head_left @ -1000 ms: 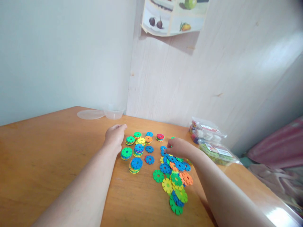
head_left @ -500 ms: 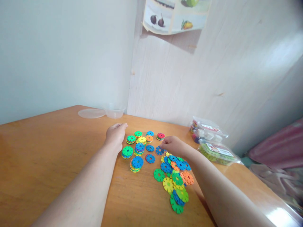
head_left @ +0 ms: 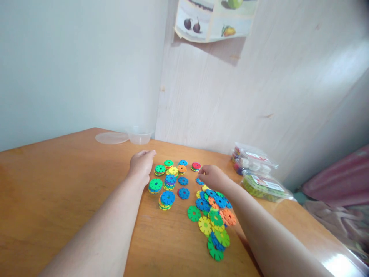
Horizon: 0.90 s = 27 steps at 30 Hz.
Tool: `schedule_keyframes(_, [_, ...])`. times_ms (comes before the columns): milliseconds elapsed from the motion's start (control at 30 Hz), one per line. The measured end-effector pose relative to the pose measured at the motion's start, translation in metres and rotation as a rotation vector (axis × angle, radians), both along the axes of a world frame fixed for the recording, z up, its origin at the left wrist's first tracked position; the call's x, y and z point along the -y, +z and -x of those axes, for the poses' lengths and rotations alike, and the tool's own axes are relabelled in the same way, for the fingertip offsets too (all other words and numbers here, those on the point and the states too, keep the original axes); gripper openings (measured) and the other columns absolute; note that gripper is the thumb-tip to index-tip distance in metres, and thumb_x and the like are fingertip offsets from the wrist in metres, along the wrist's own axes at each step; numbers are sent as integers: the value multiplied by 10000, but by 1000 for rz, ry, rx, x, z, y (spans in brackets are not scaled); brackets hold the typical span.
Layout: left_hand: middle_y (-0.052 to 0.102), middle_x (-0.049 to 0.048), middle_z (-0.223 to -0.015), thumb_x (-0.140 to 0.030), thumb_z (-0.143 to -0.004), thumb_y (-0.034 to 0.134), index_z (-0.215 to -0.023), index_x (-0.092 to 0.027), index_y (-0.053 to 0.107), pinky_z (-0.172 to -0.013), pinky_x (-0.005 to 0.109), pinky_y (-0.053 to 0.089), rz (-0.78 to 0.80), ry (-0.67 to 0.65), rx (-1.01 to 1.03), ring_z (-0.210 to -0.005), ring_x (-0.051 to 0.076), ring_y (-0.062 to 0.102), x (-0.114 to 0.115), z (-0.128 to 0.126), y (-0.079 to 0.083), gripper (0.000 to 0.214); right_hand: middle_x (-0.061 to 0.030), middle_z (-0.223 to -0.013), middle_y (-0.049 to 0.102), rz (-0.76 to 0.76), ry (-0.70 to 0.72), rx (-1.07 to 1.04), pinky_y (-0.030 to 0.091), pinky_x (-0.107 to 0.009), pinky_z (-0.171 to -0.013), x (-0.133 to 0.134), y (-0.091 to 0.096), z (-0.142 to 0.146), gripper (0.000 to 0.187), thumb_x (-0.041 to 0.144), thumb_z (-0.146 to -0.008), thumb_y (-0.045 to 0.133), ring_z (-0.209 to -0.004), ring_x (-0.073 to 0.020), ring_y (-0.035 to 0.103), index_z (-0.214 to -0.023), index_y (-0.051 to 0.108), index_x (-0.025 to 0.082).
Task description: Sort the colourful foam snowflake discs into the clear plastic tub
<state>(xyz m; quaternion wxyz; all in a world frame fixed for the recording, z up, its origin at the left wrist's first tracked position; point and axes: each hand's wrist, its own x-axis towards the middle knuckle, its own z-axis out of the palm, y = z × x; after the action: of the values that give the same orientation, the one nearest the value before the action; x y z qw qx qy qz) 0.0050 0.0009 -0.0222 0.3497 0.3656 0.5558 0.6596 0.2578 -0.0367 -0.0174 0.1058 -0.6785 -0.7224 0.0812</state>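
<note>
My left hand (head_left: pixel 140 166) rests loosely closed on the table, left of several small stacks of slotted plastic discs. A green-topped stack (head_left: pixel 155 185) and a smaller green-topped stack (head_left: pixel 160 169) are nearest it. Nothing shows in its curled fingers. My right hand (head_left: pixel 213 177) is pinched over a blue slotted disc (head_left: pixel 198 181), which its fingers partly cover. Just beyond those fingertips lies a red-topped stack (head_left: pixel 196 166). Below the right wrist spreads a loose pile of blue, green, yellow and orange discs (head_left: pixel 205 225). A blue disc (head_left: pixel 183 193) lies over a red one between pile and stacks.
On the wooden table (head_left: pixel 72 184), a clear plastic bowl (head_left: pixel 140 137) and its lid (head_left: pixel 112 138) stand by the wall. Clear food boxes (head_left: pixel 266 186) sit at the right. A fruit poster (head_left: pixel 213 23) hangs above. Pink cloth (head_left: pixel 343 177) is beyond the right edge.
The blue disc at my right fingertips has shifted slightly right and away, together with the hand, and is more covered now. My left hand has stayed in place.
</note>
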Motion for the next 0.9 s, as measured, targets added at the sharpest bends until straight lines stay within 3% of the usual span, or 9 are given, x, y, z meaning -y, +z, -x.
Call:
schedule_keyframes(100, [639,13,-674,-313,-587,674,-674,-151,656,-650,283,390,-5,-3,-4,-737,175,554,1,0,1,185,-126,-991,717,20,-65,89,425,-316,-661,2,0,-4,331,418,-769,603,-901,-278,647,-974,724,187])
schedule_keyframes(200, [637,11,-668,-311,-589,677,-669,-151,654,-657,284,392,-6,4,-9,-735,174,555,1,0,1,181,-161,-1011,717,58,-99,143,445,-352,-678,3,-3,-1,378,462,-753,612,-927,-319,656,-964,736,175])
schedule_keyframes(467, [655,21,-704,-320,-586,676,-684,-151,661,-664,286,401,2,1,-15,-747,178,568,-2,1,-1,196,-66,-719,696,125,-63,114,392,-275,-552,-6,-6,-4,242,420,-663,697,-676,-211,649,-708,717,183])
schedule_keyframes(667, [639,13,-667,-319,-593,666,-660,-152,648,-648,280,400,1,4,-35,-719,170,549,0,0,0,181,-52,-876,714,-9,5,1,389,-252,-596,-4,-10,12,387,488,-765,646,-807,-201,649,-1032,702,213])
schedule_keyframes(800, [652,20,-686,-321,-601,667,-676,-152,658,-662,285,409,2,-1,-29,-731,176,565,-1,0,-1,185,-45,-880,707,-70,76,-129,403,-253,-622,0,-13,26,457,474,-761,684,-789,-196,643,-1131,659,207])
schedule_keyframes(900, [660,23,-701,-319,-606,675,-681,-152,659,-674,288,412,-1,-4,-22,-739,176,572,-3,0,-2,183,-41,-881,699,-108,89,-161,410,-251,-653,0,-11,27,396,408,-811,636,-786,-176,631,-1144,662,196])
